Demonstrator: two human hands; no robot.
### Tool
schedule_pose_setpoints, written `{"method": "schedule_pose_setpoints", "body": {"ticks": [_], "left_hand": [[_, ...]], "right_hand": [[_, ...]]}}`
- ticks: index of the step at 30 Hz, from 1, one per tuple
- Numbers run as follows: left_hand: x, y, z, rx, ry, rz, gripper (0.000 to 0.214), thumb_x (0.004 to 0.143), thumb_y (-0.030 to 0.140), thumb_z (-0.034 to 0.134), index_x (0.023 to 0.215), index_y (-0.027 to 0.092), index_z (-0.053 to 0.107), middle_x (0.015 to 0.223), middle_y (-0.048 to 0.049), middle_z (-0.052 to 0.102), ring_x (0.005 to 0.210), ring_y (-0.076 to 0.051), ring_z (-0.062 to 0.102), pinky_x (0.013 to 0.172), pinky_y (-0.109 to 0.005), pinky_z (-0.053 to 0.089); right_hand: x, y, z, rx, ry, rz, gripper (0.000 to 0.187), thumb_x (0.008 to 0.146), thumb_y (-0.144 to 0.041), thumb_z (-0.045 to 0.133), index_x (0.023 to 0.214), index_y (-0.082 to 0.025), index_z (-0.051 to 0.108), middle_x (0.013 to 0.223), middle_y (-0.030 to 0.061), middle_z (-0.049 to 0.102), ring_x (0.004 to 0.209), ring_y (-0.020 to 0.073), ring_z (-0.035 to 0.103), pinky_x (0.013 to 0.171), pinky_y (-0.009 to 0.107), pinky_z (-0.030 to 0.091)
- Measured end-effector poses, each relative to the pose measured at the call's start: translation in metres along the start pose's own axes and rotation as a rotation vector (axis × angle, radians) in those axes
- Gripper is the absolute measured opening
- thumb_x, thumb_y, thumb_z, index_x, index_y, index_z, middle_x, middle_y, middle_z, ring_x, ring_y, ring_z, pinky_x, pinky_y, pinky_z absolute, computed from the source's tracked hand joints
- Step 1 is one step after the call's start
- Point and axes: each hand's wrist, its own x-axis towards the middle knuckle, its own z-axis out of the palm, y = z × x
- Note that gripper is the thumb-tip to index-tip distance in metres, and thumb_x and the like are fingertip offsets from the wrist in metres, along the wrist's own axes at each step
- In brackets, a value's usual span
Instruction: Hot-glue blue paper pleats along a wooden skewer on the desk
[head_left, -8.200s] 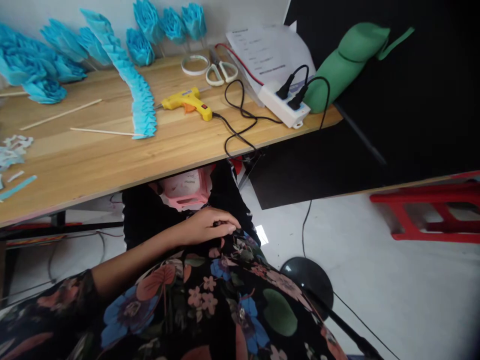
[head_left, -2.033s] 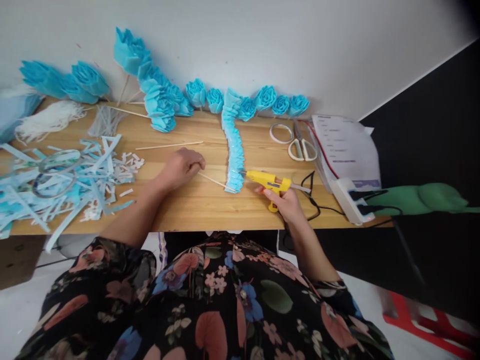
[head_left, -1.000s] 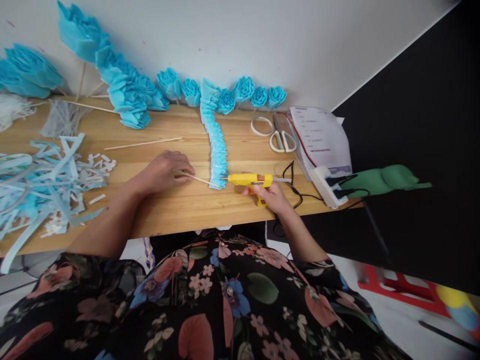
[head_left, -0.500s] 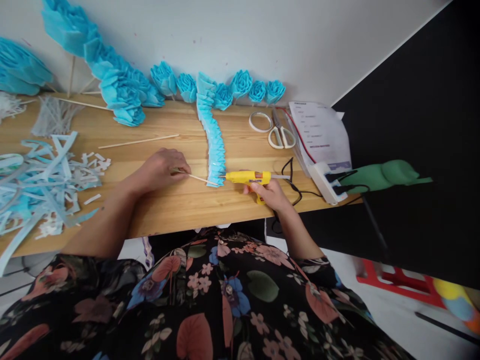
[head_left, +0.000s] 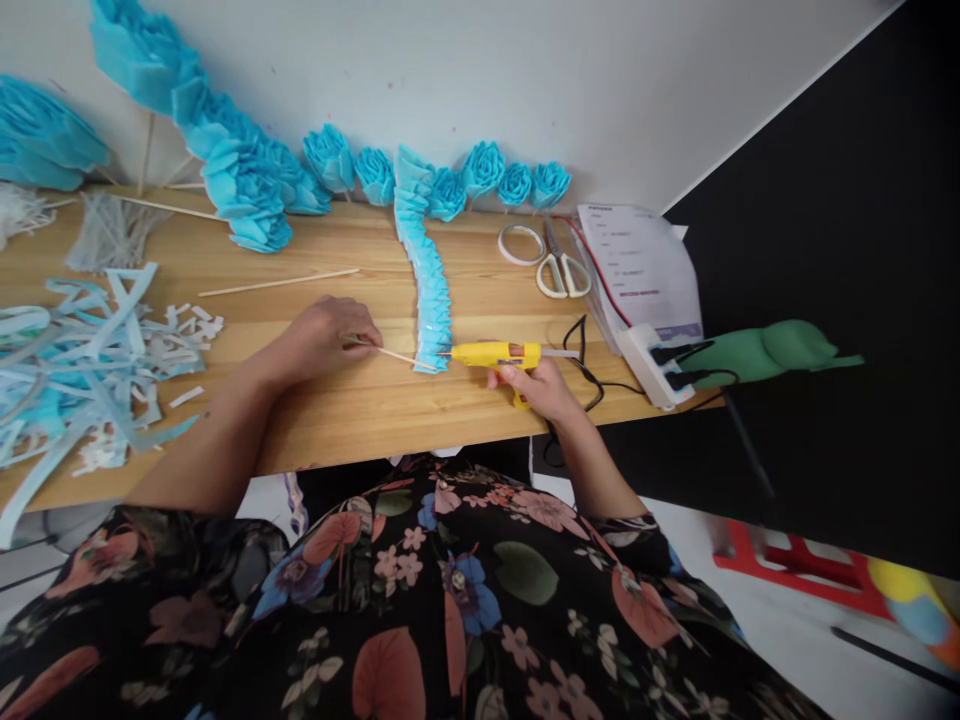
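Between the fingers of my left hand (head_left: 330, 335) is a thin wooden stick (head_left: 397, 355), its tip resting on the near end of a pleated blue strip (head_left: 427, 275). The strip runs back across the table towards the wall. My right hand (head_left: 536, 385) is wrapped around a yellow hot glue gun (head_left: 491, 354) with a glue stick poking out of its back. The gun's nozzle points left and meets the strip's near end, close to the stick's tip. Whether glue is coming out is too small to tell.
Several blue paper roses (head_left: 482, 168) line the wall. Strip scraps (head_left: 112, 370) and a loose stick (head_left: 277, 283) lie left. Scissors (head_left: 562, 270), a tape roll (head_left: 521, 244), papers (head_left: 645, 260) and a power strip (head_left: 651, 365) are right, with the gun's black cord (head_left: 592, 385) near my right hand.
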Motion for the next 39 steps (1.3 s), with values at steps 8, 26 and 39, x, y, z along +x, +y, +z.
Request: {"method": "schedule_pose_setpoints", "body": {"ticks": [8,26,39], "left_hand": [[0.000,-0.002,0.001,0.014,-0.014,-0.017,0.032,0.113,0.041,0.064,0.097,0.026,0.087,0.097,-0.0092,0.086,0.092,-0.026,0.076,0.091,-0.038,0.053],[-0.002,0.004,-0.006,0.054,0.003,0.027,0.037,0.118,0.040,0.061,0.097,0.022,0.085,0.096,-0.0083,0.085,0.090,-0.023,0.077,0.087,-0.033,0.052],[-0.002,0.004,-0.005,0.029,0.008,-0.010,0.034,0.115,0.043,0.065,0.100,0.020,0.085,0.098,-0.0089,0.086,0.090,-0.023,0.076,0.087,-0.032,0.051]], "right_hand": [[0.001,0.002,0.001,-0.008,0.011,0.004,0.057,0.098,-0.075,0.074,0.083,-0.022,0.087,0.082,0.0067,0.076,0.076,0.0208,0.063,0.067,0.031,0.051],[0.004,0.005,0.003,0.097,0.017,-0.015,0.077,0.093,-0.097,0.074,0.084,-0.021,0.086,0.088,0.0089,0.081,0.082,0.0230,0.074,0.079,0.035,0.062],[0.006,-0.006,0.003,0.329,0.161,0.013,0.088,0.084,-0.110,0.073,0.090,-0.023,0.083,0.091,0.0121,0.087,0.091,0.0312,0.086,0.088,0.044,0.072]]}}
